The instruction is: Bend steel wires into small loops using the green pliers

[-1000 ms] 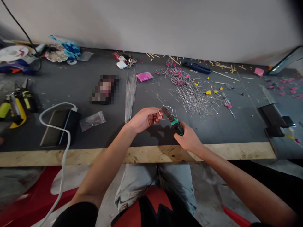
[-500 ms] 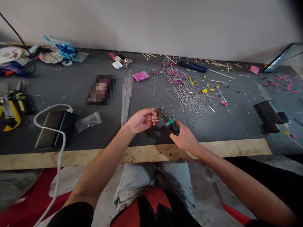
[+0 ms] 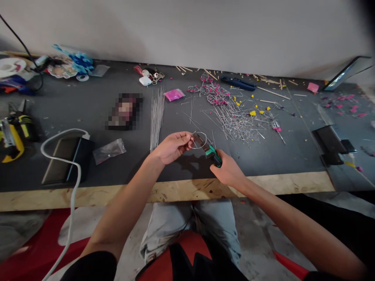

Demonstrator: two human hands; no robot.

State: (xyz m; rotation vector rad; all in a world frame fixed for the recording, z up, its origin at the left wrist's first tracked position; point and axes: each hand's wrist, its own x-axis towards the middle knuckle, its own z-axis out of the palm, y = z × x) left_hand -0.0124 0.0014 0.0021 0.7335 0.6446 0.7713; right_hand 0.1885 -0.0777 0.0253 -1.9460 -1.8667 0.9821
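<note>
Between thumb and fingers, my left hand [image 3: 175, 148] pinches a thin wire bent into a round loop [image 3: 206, 137]. My right hand [image 3: 229, 168] is wrapped around the green and black handles of a pair of pliers [image 3: 210, 150]. The dark jaws of the pliers lie at the loop; whether they grip the wire I cannot tell. Left of my left hand lies a bundle of straight wires [image 3: 157, 117]. Beyond both hands spreads a heap of cut wires [image 3: 238, 121] with pink and yellow bits on them.
A power bank [image 3: 63, 160] with a white cable [image 3: 76, 187] lies at left, near yellow-handled tools [image 3: 13, 136]. A clear plastic bag [image 3: 109, 151] and a pink packet [image 3: 174, 95] rest on the table. A dark blue cutter [image 3: 238, 83] is at the back, a black stand [image 3: 331, 144] at right.
My left hand has turned slightly, its thumb and fingers now closer together on the wire, and the loop has shifted a little to the right. My right hand and the pliers stay almost still.
</note>
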